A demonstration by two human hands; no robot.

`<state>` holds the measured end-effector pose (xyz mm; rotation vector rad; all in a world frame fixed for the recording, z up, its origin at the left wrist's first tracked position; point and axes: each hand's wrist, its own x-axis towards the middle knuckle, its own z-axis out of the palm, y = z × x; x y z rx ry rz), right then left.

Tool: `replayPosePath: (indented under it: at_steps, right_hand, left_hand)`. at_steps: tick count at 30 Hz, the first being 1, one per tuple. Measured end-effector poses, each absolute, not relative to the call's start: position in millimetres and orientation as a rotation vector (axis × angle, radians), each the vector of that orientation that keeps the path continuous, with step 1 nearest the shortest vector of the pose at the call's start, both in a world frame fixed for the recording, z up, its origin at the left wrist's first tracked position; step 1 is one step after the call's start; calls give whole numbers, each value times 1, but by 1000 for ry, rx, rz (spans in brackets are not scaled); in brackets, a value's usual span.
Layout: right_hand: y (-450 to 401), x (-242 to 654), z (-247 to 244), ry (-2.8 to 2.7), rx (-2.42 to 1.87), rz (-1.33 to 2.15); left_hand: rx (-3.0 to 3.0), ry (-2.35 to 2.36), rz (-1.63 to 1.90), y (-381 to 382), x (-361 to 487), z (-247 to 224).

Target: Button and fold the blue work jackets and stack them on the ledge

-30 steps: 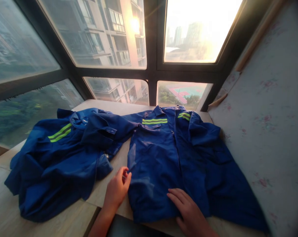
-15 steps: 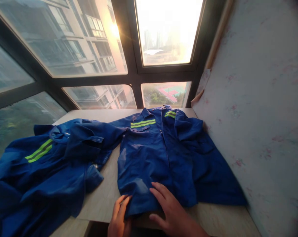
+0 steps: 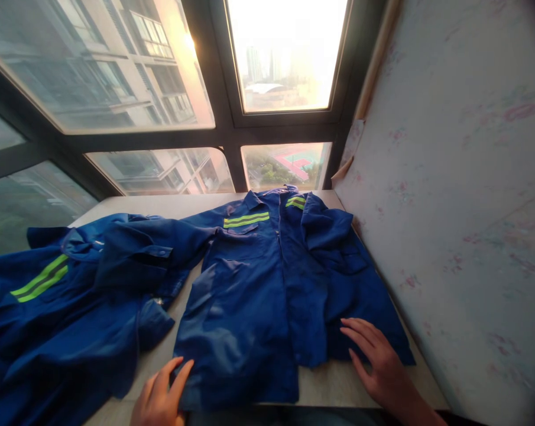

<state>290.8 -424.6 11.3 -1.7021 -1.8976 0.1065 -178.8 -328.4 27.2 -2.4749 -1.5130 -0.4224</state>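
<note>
A blue work jacket [image 3: 249, 307] with yellow-green reflective strips lies spread front-up on a pale ledge, its collar toward the window. My left hand [image 3: 161, 393] is at its lower left corner, fingers bent over the edge of the cloth; the thumb is mostly hidden. Over the lower right part of the jacket is my right hand [image 3: 378, 361], fingers stretched out and apart, holding nothing. Whether its fingertips touch the cloth I cannot tell. The front panel's hem reaches the near edge of the ledge.
A second blue jacket [image 3: 81, 319] lies crumpled at the left, its sleeve beside the first one. Dark-framed windows [image 3: 227, 136] rise behind the pale ledge [image 3: 320, 387]. A flower-patterned wall [image 3: 462, 195] borders the right side.
The jacket's left front panel has been drawn left and toward me, and lies flatter. My left hand has moved left with its edge; my right hand has moved right, off the front panel.
</note>
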Motion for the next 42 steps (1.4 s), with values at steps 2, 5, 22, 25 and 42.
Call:
replayPosePath:
  at_steps: [2, 5, 22, 25, 42]
  right_hand:
    - [-429, 284, 12, -1927, -1715, 150]
    - [-429, 263, 18, -1956, -1710, 225]
    - [-391, 208, 28, -1915, -1703, 396]
    - [-391, 217, 20, -1687, -1731, 513]
    - [-383, 220, 25, -999, -1601, 764]
  left_hand:
    - [-2439, -1533, -367, -331, -170, 23]
    - [-2475, -1494, -354, -339, -149, 22]
    - [-2968, -1140, -644, -374, 11, 12]
    - [-3020, -1219, -575, -369, 15, 16]
    - [-2857, -1430, -1430, -340, 28, 36]
